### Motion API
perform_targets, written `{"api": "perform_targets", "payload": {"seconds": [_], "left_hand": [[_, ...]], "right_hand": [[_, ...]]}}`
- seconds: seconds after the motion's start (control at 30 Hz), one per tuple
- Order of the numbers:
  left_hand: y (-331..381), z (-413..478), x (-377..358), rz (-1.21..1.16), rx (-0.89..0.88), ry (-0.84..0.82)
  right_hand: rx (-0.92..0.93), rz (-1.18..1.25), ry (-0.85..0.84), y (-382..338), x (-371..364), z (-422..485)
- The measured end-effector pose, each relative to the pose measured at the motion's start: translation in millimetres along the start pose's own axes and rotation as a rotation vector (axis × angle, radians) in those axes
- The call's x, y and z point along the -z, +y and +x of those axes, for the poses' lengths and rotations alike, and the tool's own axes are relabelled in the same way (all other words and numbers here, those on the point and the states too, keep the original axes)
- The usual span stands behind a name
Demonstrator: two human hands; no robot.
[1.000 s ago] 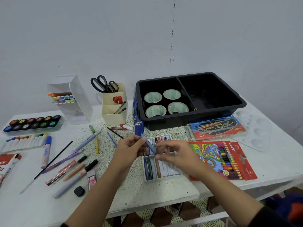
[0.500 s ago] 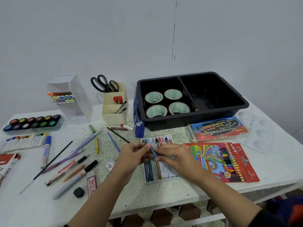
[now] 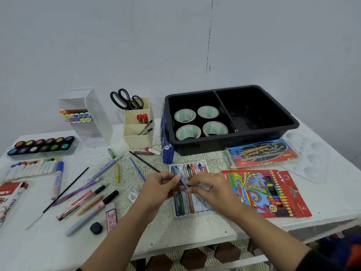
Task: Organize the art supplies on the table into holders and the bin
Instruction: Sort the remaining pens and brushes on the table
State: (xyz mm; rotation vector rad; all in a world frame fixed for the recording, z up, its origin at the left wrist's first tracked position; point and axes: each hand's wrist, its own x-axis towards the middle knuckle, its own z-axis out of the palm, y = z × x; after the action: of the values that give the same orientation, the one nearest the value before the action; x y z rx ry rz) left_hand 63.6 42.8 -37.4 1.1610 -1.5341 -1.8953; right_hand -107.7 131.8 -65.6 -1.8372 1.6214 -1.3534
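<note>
Left hand (image 3: pixel 162 187), right hand (image 3: pixel 212 189) pinch blue crayon (image 3: pixel 181 177) at opposite ends, above crayon tray (image 3: pixel 201 206), 6 o'clock of black bin (image 3: pixel 205 147). Crayon likely light, waxy, snappable: support mid-barrel, gently.

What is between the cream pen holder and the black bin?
In the head view, a blue packet stands on edge against the left wall of the black bin, apart from the cream pen holder.
</note>
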Motion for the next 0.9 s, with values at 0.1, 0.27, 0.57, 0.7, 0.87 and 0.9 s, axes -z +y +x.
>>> {"api": "perform_targets", "payload": {"seconds": [0.1,0.27,0.57,0.7,0.87,0.9], "left_hand": [[3.4,0.0,0.9,-0.029,-0.006,-0.018],[9.0,5.1,3.0,-0.091,-0.054,0.053],[-2.0,4.2,-2.7,-0.213,-0.079,0.14],[-4.9,0.2,-4.4,-0.226,-0.091,0.101],[-10.0,-4.1,-4.5,-0.211,-0.102,0.094],[-10.2,-4.6,-4.2,-0.185,-0.114,0.088]], "right_hand": [[-0.046,-0.007,-0.003,0.5,1.0,0.0],[-0.269,0.174,-0.044,-10.8,4.3,2.0],[-0.509,0.41,0.015,-18.7,5.4,2.6],[-0.534,0.462,0.057,-13.4,6.1,3.4],[-0.527,0.408,-0.003,-13.3,12.4,6.2],[-0.528,0.4,-0.012,-12.8,12.9,6.9]]}}
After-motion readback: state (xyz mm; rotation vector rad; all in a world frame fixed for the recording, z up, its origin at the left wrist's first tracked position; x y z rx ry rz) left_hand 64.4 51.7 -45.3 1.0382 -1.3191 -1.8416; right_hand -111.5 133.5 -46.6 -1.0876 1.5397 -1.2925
